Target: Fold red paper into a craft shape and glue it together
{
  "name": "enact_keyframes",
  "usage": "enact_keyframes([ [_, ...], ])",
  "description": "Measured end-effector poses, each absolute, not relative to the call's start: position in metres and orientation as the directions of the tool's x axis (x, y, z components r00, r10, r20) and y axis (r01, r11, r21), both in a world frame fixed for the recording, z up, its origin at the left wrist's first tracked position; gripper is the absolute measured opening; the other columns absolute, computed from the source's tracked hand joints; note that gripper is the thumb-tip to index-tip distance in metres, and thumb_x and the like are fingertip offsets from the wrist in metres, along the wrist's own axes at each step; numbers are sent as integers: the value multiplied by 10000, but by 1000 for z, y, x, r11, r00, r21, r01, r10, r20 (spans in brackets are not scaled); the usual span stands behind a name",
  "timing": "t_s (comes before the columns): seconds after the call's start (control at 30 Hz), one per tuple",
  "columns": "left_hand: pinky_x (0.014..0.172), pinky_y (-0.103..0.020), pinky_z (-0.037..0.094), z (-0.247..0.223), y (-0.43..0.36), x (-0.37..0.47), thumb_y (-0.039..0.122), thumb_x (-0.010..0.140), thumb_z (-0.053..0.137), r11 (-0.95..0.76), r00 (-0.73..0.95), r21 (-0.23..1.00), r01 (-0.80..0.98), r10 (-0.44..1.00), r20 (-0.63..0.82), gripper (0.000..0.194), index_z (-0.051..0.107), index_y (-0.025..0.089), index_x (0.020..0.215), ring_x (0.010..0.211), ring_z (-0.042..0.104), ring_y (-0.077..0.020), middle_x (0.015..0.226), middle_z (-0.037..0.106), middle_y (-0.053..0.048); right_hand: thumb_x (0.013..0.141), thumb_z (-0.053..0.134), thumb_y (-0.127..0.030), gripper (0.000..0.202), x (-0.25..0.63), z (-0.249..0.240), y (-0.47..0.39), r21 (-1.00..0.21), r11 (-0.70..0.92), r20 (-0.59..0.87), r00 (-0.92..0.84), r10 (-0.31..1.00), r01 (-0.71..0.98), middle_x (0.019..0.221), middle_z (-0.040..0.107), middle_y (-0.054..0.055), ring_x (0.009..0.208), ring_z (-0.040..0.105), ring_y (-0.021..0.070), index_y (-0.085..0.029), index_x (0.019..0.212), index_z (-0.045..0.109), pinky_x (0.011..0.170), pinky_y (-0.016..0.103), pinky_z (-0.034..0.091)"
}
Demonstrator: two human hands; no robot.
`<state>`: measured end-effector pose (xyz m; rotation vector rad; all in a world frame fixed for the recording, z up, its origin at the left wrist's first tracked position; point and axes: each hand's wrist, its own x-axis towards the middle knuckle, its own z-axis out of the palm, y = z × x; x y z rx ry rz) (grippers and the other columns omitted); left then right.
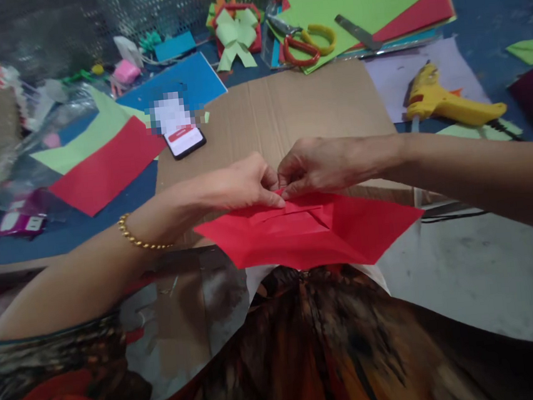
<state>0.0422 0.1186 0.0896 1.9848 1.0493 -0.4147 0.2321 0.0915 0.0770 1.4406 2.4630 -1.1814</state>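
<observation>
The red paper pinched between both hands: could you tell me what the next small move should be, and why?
Probably press the pinched fold flat and run the fingertips outward along it. Both the left hand and the right hand pinch the top edge of the red paper at its middle, where a raised crease shows, and the sheet hangs unsupported off the cardboard.

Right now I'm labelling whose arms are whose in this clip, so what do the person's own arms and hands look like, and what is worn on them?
Both arms are bare, no sleeves or gloves. The left hand has a gold bead bracelet at the wrist. The right hand and its wrist carry nothing visible: no watch, no bracelet. No rings can be made out.
</observation>
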Motion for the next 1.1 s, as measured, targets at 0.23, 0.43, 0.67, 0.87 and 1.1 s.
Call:
enact_keyframes([
  [0.23, 573, -266, 333, 94, 124, 33, 396, 838, 682, -247, 610, 584, 773, 539, -580, 246, 694, 169, 744, 633, 504, -131, 672, 573, -9, 1007, 594, -541, 456, 258, 81, 98, -542, 318, -266, -517, 813, 778, 646, 592, 11, 621, 490, 118, -176, 755, 699, 579, 277, 324],
  [0.43, 554, -251, 360, 91, 125, 26, 376, 847, 686, -214, 589, 585, 782, 559, -584, 222, 717, 162, 795, 628, 537, -131, 713, 616, -23, 893, 733, -514, 328, 272, 86, 90, -523, 233, -382, -470, 796, 820, 691, 652, 15, 648, 543, 157, -207, 780, 742, 573, 304, 343],
  [0.67, 621, -232, 478, 94, 122, 25, 312, 852, 669, -160, 614, 647, 746, 544, -573, 266, 811, 179, 1034, 767, 664, -154, 920, 770, -46, 835, 729, -339, 144, 264, 84, 83, -580, 221, -366, -493, 789, 784, 658, 663, 4, 585, 534, 131, -213, 768, 747, 524, 280, 345],
  [0.87, 662, -251, 517, 94, 121, 23, 299, 859, 672, -100, 608, 664, 741, 521, -600, 252, 801, 176, 1037, 793, 689, -162, 931, 785, -48, 826, 730, -304, 133, 258, 90, 75, -563, 237, -335, -481, 810, 792, 642, 654, 1, 586, 535, 129, -205, 737, 727, 535, 282, 334],
  [1.1, 589, -240, 461, 103, 119, 25, 346, 866, 664, -137, 578, 604, 785, 514, -634, 200, 763, 174, 892, 719, 659, -166, 821, 726, -44, 856, 753, -325, 127, 251, 94, 75, -506, 235, -359, -450, 818, 830, 793, 733, 39, 695, 616, 168, -206, 897, 764, 602, 295, 386],
])
